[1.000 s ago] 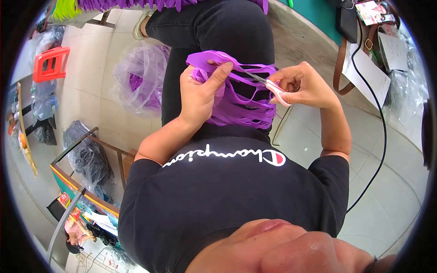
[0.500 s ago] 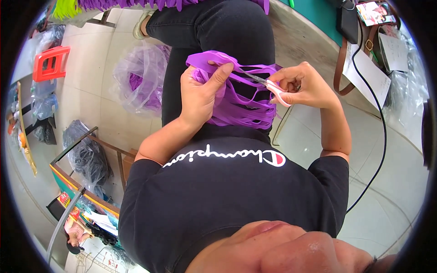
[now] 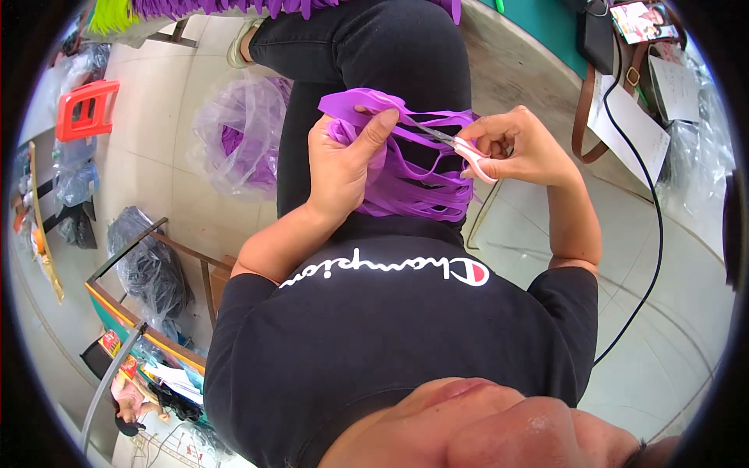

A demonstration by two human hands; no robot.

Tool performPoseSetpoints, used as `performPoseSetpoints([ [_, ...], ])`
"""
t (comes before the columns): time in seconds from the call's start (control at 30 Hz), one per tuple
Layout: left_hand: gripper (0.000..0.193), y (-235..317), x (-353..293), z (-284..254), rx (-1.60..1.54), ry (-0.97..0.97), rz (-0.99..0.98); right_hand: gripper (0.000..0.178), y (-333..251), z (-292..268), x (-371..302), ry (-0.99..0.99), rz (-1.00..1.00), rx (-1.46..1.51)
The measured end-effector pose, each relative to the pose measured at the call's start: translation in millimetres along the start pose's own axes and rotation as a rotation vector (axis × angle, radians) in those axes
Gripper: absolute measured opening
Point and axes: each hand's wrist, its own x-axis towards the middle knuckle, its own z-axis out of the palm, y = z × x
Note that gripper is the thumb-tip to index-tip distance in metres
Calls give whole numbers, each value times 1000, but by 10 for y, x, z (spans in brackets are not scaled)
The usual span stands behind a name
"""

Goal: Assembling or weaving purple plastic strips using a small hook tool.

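A bundle of purple ribbon strips [image 3: 413, 199] lies over my lap, its loops fanning out to the right. Between thumb and fingers, my left hand [image 3: 343, 160] grips the gathered upper end of the ribbon. My right hand [image 3: 519, 144] is closed round the pink handles of small scissors [image 3: 473, 158]. The scissors' blades point left into the ribbon, close to my left thumb. Whether the blades are parted is too small to tell.
On the floor to the left sits a clear plastic bag [image 3: 242, 136] with purple material inside. A red stool [image 3: 87, 109] stands farther left. At right, a black cable [image 3: 658, 210] hangs beside a green-topped table [image 3: 538, 27]. Purple fringe [image 3: 211, 6] lines the far edge.
Almost nothing differs. Both hands, the scissors and the ribbon stay in practically the same place.
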Motion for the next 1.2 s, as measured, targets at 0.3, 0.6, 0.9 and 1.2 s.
performPoseSetpoints([
  [0.3, 16, -22, 4, 69, -4, 51, 109, 32, 11, -4, -4, -22, -16, 47],
  [0.6, 15, -28, -8, -18, -22, -1, 42, 34, -25, 17, 17, 3, 0, 34],
  [0.9, 15, -1, -9, -42, -3, -12, -11, 33, 18, 34, 38, 22, -46, -7],
  [1.2, 21, 13, -14, 26, 67, -62, 88, 36, -23, 20, 55, 22, -73, 21],
])
